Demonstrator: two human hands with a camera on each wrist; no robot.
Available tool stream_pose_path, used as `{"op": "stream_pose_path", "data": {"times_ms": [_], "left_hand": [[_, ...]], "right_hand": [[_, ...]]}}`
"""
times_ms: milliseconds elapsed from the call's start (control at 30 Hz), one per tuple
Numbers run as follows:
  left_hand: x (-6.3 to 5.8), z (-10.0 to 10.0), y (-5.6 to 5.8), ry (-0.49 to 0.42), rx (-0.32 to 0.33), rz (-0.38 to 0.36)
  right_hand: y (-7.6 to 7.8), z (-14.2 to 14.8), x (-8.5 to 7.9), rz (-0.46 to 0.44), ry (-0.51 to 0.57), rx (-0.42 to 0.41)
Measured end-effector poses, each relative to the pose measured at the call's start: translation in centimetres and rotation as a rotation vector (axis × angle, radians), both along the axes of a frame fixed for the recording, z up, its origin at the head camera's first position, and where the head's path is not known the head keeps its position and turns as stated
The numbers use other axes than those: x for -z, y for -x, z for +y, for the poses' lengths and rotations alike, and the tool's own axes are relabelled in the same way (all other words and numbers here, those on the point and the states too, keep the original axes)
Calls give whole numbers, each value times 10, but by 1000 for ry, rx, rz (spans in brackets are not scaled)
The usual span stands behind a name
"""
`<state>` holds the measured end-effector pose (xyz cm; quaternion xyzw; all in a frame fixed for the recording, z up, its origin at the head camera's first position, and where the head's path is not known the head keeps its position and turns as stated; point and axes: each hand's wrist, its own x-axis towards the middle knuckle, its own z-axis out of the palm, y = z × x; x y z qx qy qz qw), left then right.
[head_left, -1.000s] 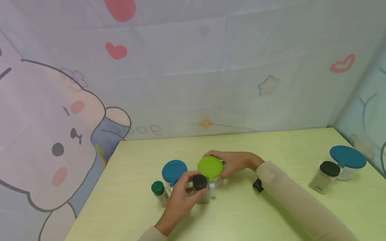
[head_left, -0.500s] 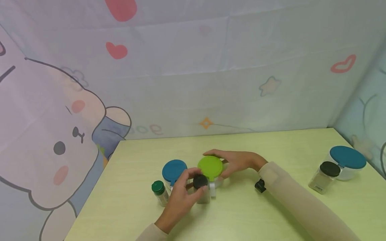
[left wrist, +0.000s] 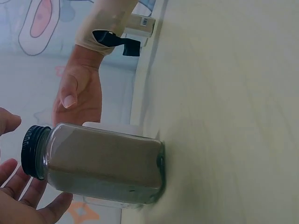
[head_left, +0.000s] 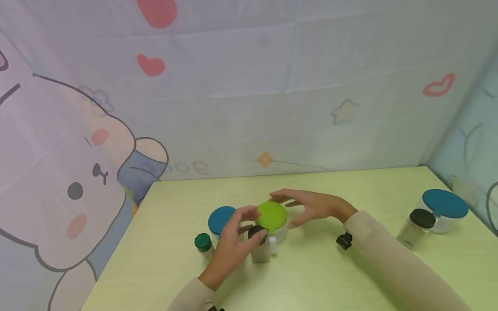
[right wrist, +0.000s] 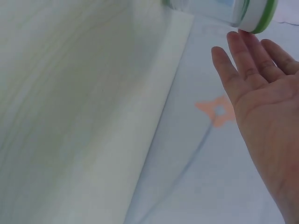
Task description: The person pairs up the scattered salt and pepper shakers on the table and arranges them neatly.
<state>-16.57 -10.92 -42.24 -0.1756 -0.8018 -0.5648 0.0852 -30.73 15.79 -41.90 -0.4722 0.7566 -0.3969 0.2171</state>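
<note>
My left hand [head_left: 229, 248] is around the top of a spice jar [head_left: 260, 255] with a black lid, which stands upright on the table. In the left wrist view, its thumb and fingers are spread about the lid of the jar [left wrist: 103, 163], the thumb apart from it. Just behind the jar stands a white-handled canister with a lime green lid [head_left: 271, 216]. To the right of that canister, my right hand [head_left: 319, 205] has its fingers spread, thumb clear of the side. The right wrist view shows fingertips close to the canister's green rim [right wrist: 267, 16]; contact is unclear.
Left of my left hand stand a blue-lidded canister [head_left: 221, 219], partly hidden, and a small green-capped spice bottle [head_left: 203, 243]. Far right on the table [head_left: 350, 276] are another blue-lidded canister [head_left: 445, 204] and a black-lidded jar [head_left: 413, 233]. A printed cloth [head_left: 249, 108] hangs behind.
My right hand has loosened from the green-lidded canister and drawn back to the right, fingers spreading. My left fingers have opened a little from the black-lidded jar. The containers stay put.
</note>
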Motion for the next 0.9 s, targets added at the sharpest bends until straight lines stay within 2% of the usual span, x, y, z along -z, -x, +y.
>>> {"op": "stream_pose_path", "data": {"times_ms": [200, 500, 900], "left_hand": [[-5, 4, 5, 41, 4, 29], [-13, 11, 12, 38, 27, 45], [-19, 25, 17, 42, 67, 75]], "right_hand": [[-6, 10, -8, 34, 10, 23], [-12, 27, -13, 71, 9, 33], [-22, 51, -19, 118, -11, 62]]}}
